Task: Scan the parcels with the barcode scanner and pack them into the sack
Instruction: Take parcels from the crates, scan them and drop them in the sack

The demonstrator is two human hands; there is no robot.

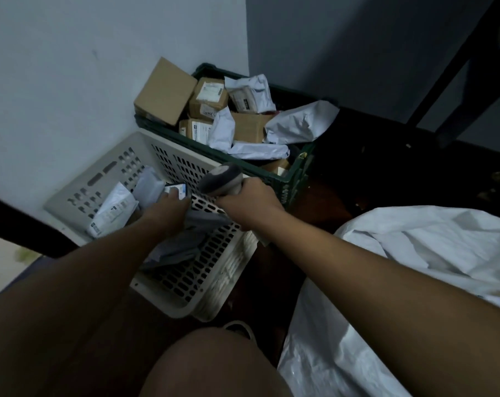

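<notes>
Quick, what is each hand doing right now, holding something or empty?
Left hand: grips a small flat white parcel with a blue-edged label, inside the pale grey perforated plastic crate.
Right hand: grips the grey handheld barcode scanner.

Dim corner, pale wall, dark floor

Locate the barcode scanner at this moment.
In the head view, the barcode scanner is near centre, gripped by the right hand above the beige crate, just before the green crate.
</notes>
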